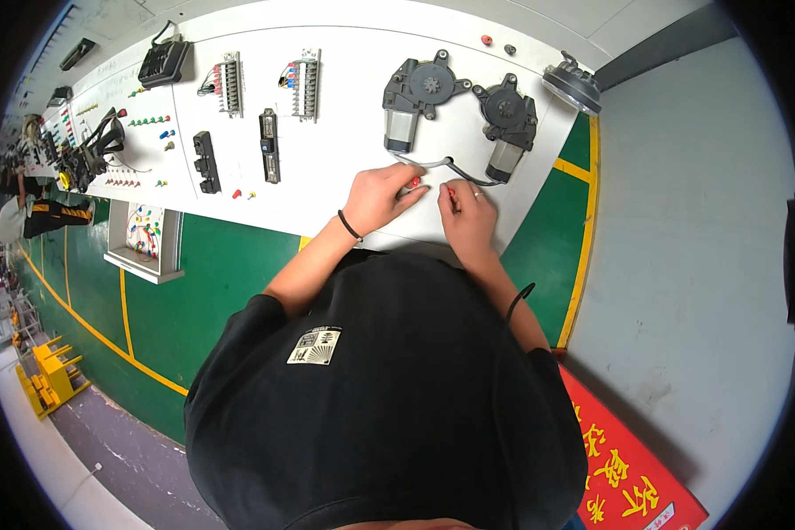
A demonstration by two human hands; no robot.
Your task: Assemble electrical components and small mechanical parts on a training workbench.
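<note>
Both hands work close together over the near edge of a white panel (327, 190). My left hand (382, 199) is closed, with a small red cap-like piece (415, 183) between thumb and fingers. In my right hand (470, 219) a second small red piece (451, 192) shows at the pinched fingertips. Their exact kind is too small to make out. Just beyond the hands, two black geared motors with silver housings, a left one (431, 86) and a right one (506, 108), are on the panel. Grey and black cables (462, 171) run from them around a dark hole.
Left along the panel are two terminal strips (230, 84) (306, 86), black switch units (207, 162) (268, 146) and a black box (164, 62). A lamp (572, 86) sits at the far right corner. An open drawer (146, 243) with coloured leads juts out at left. A grey wall (680, 238) stands at right.
</note>
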